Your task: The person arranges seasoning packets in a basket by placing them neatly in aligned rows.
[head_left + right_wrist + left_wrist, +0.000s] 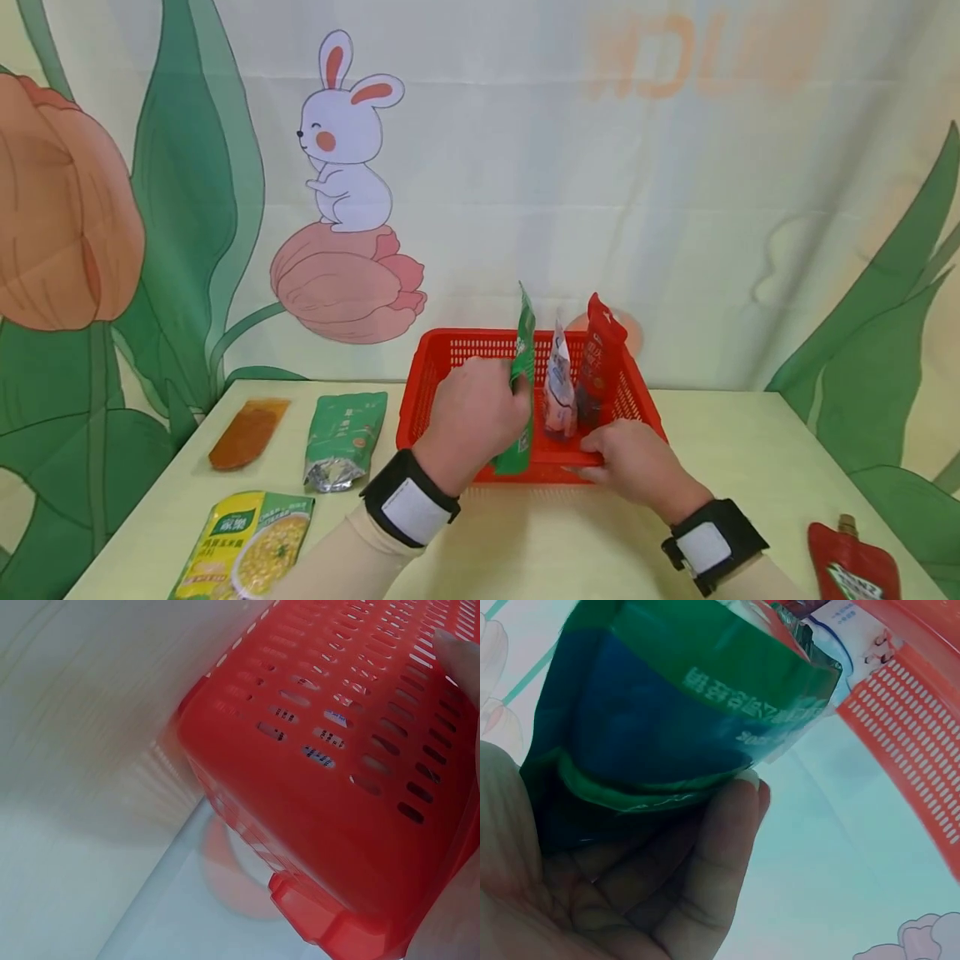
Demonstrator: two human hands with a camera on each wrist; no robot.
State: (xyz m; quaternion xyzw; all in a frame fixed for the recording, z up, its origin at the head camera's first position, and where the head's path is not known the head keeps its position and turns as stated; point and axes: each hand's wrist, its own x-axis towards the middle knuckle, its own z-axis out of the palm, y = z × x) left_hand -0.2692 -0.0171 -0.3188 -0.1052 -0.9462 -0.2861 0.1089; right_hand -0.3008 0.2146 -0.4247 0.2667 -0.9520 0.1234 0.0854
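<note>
My left hand (477, 414) pinches a green packet (524, 358) that stands on edge inside a red plastic basket (463, 335). In the left wrist view the thumb and fingers curl round the lower part of this packet (675, 697). My right hand (637, 463) grips the near wall of the basket at its front right, and in the right wrist view fingers (459, 664) lie against the slotted wall (300, 787). Inside the basket, right of the green packet, stand a white-and-pink packet (559, 387) and a red packet (600, 358).
Left of the basket lie a pouch of brown sauce (249, 433), a green pouch with a silver end (346, 437) and a yellow-green corn soup pouch (243, 542). A red ketchup pouch (853, 562) lies at the front right. A printed curtain (525, 167) hangs behind the table.
</note>
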